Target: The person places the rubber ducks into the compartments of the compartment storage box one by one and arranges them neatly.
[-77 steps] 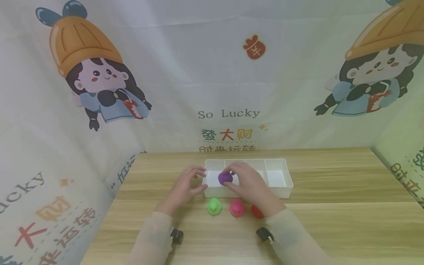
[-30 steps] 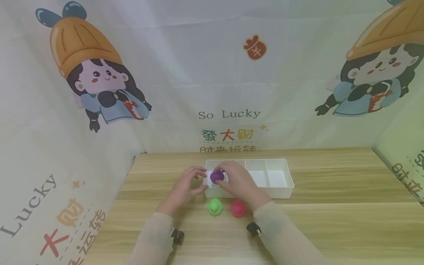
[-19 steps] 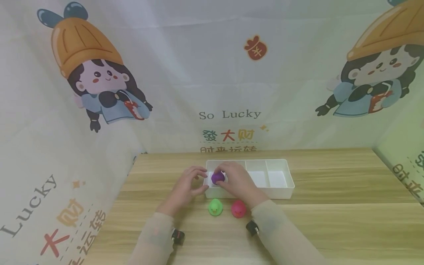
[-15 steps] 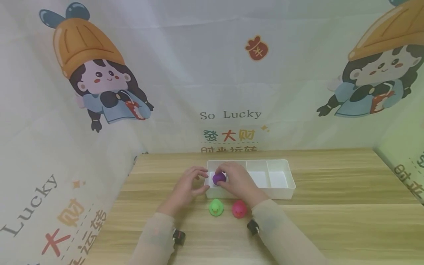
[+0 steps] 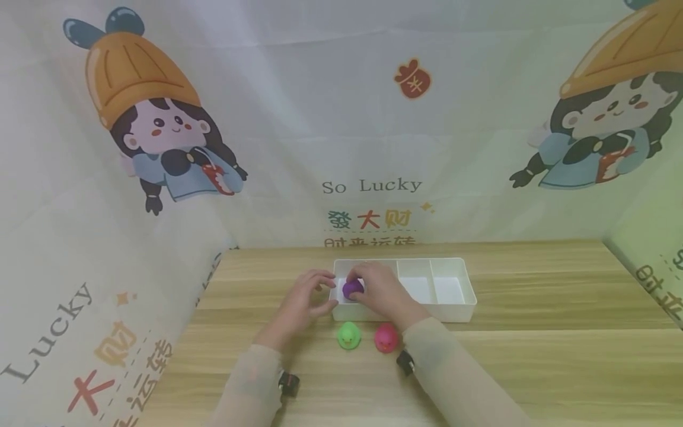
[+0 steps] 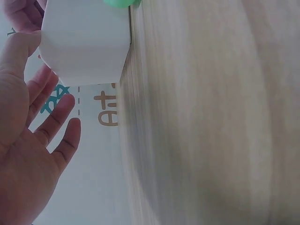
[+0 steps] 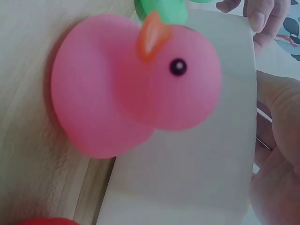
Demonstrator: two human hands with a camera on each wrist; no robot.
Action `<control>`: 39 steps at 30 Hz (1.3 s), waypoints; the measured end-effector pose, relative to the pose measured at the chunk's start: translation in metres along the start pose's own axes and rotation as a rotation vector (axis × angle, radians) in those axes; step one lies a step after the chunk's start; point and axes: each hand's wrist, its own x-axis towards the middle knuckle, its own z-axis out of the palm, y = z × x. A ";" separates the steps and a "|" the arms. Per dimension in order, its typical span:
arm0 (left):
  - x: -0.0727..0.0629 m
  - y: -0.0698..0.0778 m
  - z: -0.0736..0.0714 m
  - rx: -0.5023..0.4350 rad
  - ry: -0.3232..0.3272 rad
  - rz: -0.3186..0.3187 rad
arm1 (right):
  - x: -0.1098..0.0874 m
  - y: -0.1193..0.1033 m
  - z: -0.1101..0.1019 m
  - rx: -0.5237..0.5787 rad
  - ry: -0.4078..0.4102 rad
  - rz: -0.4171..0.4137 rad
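Step, apparently: seating purple toy (image 5: 353, 290) | right hand (image 5: 383, 292) pinching it, in or just over leftmost compartment (image 5: 343, 270) of white box (image 5: 443, 312) | left hand (image 5: 305, 298) loose-fingered at box's end | next likely needs gentle release

Rounded purple toy (image 5: 353, 290), left end of white tray (image 5: 443, 313)

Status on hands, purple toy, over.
Right hand gripping purple toy at leftmost compartment. Left hand at white box, left end. Green duck, pink duck in front, seemingly not blocking.
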 end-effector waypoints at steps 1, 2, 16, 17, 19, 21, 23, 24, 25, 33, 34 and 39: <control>0.000 0.000 0.000 -0.002 0.000 -0.001 | 0.001 0.000 0.001 -0.014 0.000 -0.003; -0.001 0.000 0.000 -0.004 0.001 -0.003 | 0.002 0.000 0.002 -0.023 0.001 -0.006; 0.001 0.000 0.001 -0.014 0.010 0.009 | 0.007 0.002 0.003 -0.036 -0.027 0.000; 0.001 0.000 0.001 -0.015 0.010 0.010 | 0.007 0.002 0.003 -0.047 -0.027 0.001; 0.001 0.000 0.001 -0.020 0.008 0.006 | 0.008 0.002 0.003 -0.065 -0.030 0.009; 0.001 0.001 0.001 -0.026 0.006 -0.001 | 0.008 0.001 0.003 -0.087 -0.032 0.018; 0.000 0.001 0.001 -0.028 0.004 -0.004 | 0.008 0.000 0.003 -0.099 -0.035 0.027; 0.000 0.001 0.000 -0.028 0.003 -0.005 | 0.009 0.000 0.003 -0.100 -0.038 0.029; -0.001 0.002 0.000 -0.027 0.002 -0.005 | 0.009 -0.001 0.004 -0.102 -0.041 0.029; -0.002 0.000 0.002 -0.038 0.006 0.004 | 0.010 0.000 0.006 -0.102 -0.046 0.039; -0.001 0.000 0.002 -0.040 0.004 0.008 | 0.010 0.000 0.007 -0.111 -0.048 0.041; -0.001 -0.001 0.001 -0.040 0.000 0.017 | 0.012 0.000 0.007 -0.151 -0.066 0.055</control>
